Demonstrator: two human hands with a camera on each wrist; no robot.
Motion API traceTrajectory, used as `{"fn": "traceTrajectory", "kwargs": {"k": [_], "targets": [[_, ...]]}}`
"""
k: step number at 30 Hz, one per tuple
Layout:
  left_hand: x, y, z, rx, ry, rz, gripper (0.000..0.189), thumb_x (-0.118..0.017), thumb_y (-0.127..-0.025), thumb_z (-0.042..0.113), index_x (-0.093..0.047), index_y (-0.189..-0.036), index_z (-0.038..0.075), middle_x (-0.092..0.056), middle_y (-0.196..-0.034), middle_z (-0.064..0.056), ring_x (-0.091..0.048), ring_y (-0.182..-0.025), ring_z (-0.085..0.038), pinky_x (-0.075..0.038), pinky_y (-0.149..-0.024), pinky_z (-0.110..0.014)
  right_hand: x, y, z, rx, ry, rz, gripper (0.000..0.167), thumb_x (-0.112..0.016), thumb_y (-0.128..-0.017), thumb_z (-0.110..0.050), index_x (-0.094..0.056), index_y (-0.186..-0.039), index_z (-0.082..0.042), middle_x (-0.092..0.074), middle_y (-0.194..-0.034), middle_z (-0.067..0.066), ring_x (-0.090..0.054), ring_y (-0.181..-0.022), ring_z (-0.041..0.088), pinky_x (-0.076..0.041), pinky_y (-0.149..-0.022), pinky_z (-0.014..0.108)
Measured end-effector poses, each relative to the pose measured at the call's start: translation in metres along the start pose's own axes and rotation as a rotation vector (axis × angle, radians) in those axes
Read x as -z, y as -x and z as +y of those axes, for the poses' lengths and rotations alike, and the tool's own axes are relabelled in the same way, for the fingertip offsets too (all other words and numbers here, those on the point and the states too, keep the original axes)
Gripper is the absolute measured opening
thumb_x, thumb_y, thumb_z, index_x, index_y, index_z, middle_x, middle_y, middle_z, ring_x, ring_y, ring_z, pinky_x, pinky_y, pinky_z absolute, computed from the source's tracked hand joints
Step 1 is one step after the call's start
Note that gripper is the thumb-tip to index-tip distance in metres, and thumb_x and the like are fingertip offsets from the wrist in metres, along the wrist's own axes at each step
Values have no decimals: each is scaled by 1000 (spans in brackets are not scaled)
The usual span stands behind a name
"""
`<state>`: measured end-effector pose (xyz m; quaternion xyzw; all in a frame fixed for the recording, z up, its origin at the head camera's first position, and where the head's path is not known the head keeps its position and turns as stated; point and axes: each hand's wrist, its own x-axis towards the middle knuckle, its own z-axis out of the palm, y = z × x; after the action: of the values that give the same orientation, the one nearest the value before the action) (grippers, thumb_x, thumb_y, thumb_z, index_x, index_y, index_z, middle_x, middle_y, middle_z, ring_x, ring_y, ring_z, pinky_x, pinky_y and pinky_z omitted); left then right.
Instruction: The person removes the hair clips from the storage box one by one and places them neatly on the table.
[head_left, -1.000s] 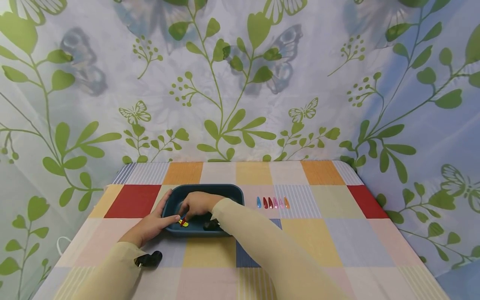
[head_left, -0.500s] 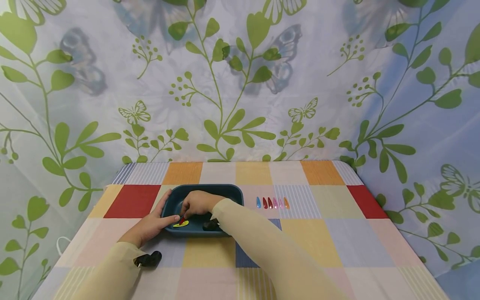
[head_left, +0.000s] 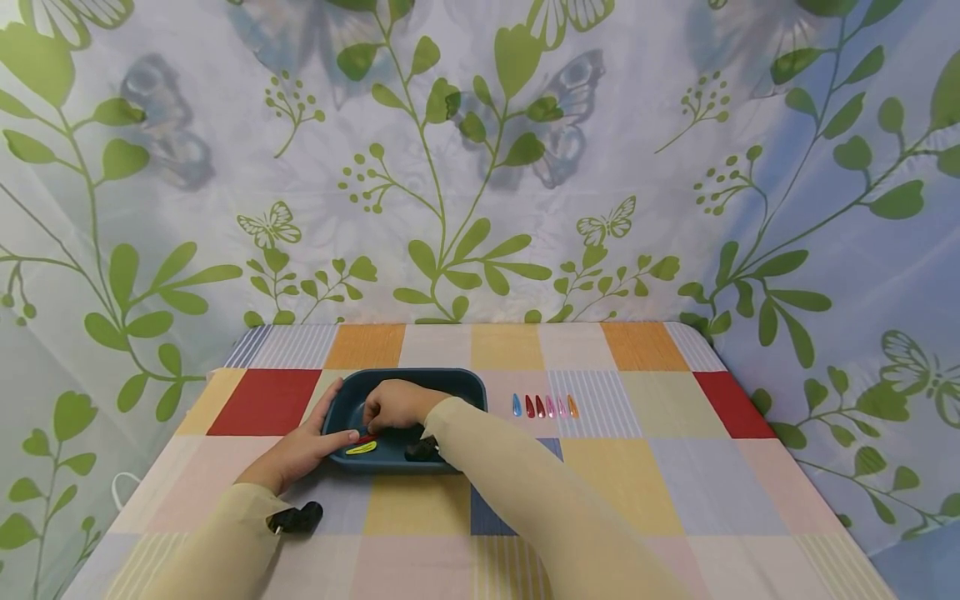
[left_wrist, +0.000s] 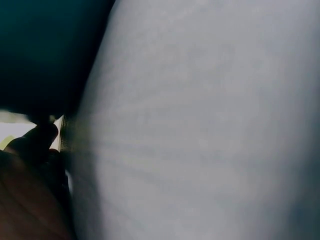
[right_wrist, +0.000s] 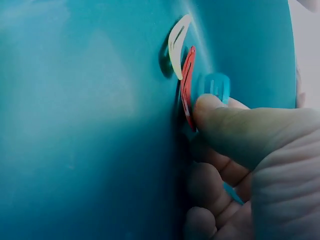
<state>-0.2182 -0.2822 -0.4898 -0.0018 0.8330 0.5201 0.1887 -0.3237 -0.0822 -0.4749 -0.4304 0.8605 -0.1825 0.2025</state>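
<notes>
In the head view a dark blue-green tray (head_left: 405,468) holds a yellow snap hair clip (head_left: 362,448) and a red one (head_left: 367,439) near its front left corner. My left hand (head_left: 296,454) rests along the tray's left side, fingers straight and thumb over the rim. Inside the tray is my right hand (head_left: 397,406). The right wrist view shows its thumb and finger pinching a blue hair clip (right_wrist: 218,84), partly hidden by the thumb. Touching or close beside the thumb lies the red clip (right_wrist: 187,82), its end meeting the yellow clip (right_wrist: 175,45).
Right of the tray, a blue clip (head_left: 517,405), red clips (head_left: 536,406), pink clips (head_left: 556,406) and an orange clip (head_left: 573,406) lie in a row on the patchwork tablecloth (head_left: 630,475). A leaf-patterned curtain (head_left: 480,167) hangs behind the table.
The red clip has slid off the yellow clip toward my right fingers, leaving the yellow one uncovered. The right hand has shifted only slightly; the left hand stays in place.
</notes>
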Motion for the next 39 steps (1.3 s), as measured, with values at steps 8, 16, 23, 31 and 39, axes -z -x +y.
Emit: {"fn": "traceTrajectory", "kwargs": {"k": [8, 16, 23, 31, 39], "targets": [[-1, 0, 1, -17, 13, -6, 107, -68, -100, 39, 15, -166, 43, 11, -176, -20, -2, -157, -51, -15, -120, -81, 3, 2, -1, -16, -13, 12, 23, -72, -100, -16, -76, -123, -16, -72, -97, -7, -60, -84, 5, -50, -77, 17], [-2, 1, -1, -22, -2, 0, 107, -69, -99, 41, 14, -167, 43, 10, -176, -21, -6, -156, -52, -22, -120, -79, 3, 5, 1, -24, -25, 15, 40, -67, -102, -14, -69, -142, -21, -60, -79, -5, -55, -70, 9, -45, -63, 20], [-4, 2, -5, -19, -19, 8, 107, -68, -99, 42, 15, -166, 43, 10, -176, -23, -6, -155, -53, -23, -119, -78, 5, 11, -1, -5, -3, 37, 35, -64, -101, -13, -75, -133, -22, -74, -100, -9, -61, -88, 4, -48, -78, 18], [-7, 4, -2, 6, -15, 23, 109, -70, -97, 45, 14, -166, 47, 9, -176, -22, -5, -156, -53, -23, -119, -79, 12, 22, -2, -14, -64, 55, 35, -56, -108, -21, -71, -140, -22, -76, -130, -6, -67, -120, 6, -54, -101, 23], [-7, 3, -3, 5, -44, 34, 111, -72, -96, 49, 13, -167, 42, 4, -175, -23, -10, -155, -52, -27, -119, -76, 26, 41, 4, 7, -197, 62, 35, -53, -111, -17, -69, -141, -15, -79, -113, 1, -58, -69, 11, -46, -61, 23]]}}
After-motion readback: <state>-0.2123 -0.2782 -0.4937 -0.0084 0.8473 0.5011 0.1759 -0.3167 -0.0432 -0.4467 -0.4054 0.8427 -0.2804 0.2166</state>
